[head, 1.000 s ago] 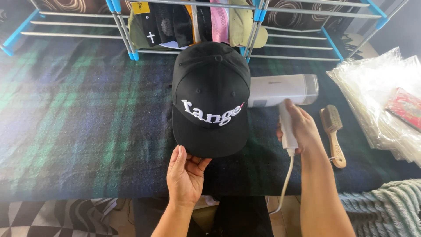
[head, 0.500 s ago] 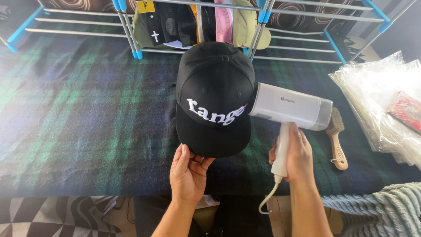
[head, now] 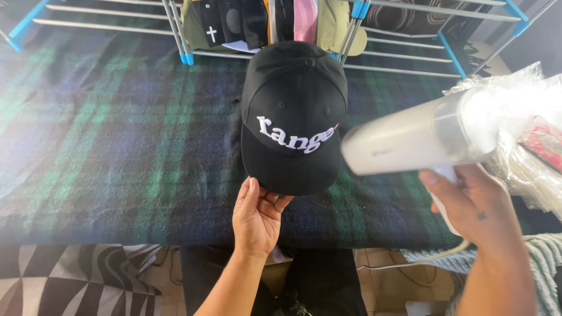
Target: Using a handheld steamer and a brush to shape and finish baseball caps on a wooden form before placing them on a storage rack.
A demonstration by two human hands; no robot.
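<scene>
Closest to me, my left hand [head: 256,217] reaches up from the bottom centre, palm up, fingers and thumb pinched on the front edge of the brim of a black baseball cap [head: 294,114]. To the right, my right hand [head: 475,202] is wrapped tight round the white handle of a handheld garment steamer [head: 418,137], raised off the surface and blurred; its pale barrel lies almost level with the nozzle end pointing left, just beside the right edge of the cap's brim, though I cannot tell whether it touches. A white cord [head: 430,259] trails from below that hand down past the table edge. The cap sits on a blanket [head: 117,146] in dark blue and green plaid that covers the work surface, brim toward me and crown away, with white embroidered lettering across its front panel. At the far right lies a pile of clear plastic bags [head: 527,140], partly hidden behind the steamer, with a red printed item [head: 543,143] among them. At the lower right corner shows a pale green knitted throw [head: 541,257]. Beyond the cap stands a rack of metal rods with blue plastic joints [head: 404,55], and a row of other caps [head: 275,23] in black, pink, yellow and olive is lined up there, just behind the black cap's crown.
</scene>
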